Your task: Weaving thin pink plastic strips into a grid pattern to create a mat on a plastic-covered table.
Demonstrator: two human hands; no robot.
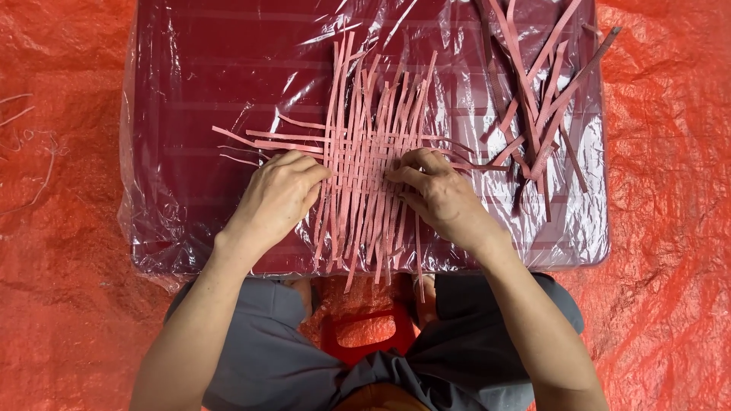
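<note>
A flat weave of thin pink strips lies on a dark red board wrapped in clear plastic. Several strips run lengthwise toward me and a few cross them sideways. My left hand rests on the weave's left edge, fingertips pressing the strips near a crosswise one. On the right edge sits my right hand, its fingers curled and pinching strips in the weave. Parts of the weave are hidden under both hands.
A loose pile of spare pink strips lies at the board's far right. An orange-red tarp covers the ground all around. A red plastic stool shows between my knees.
</note>
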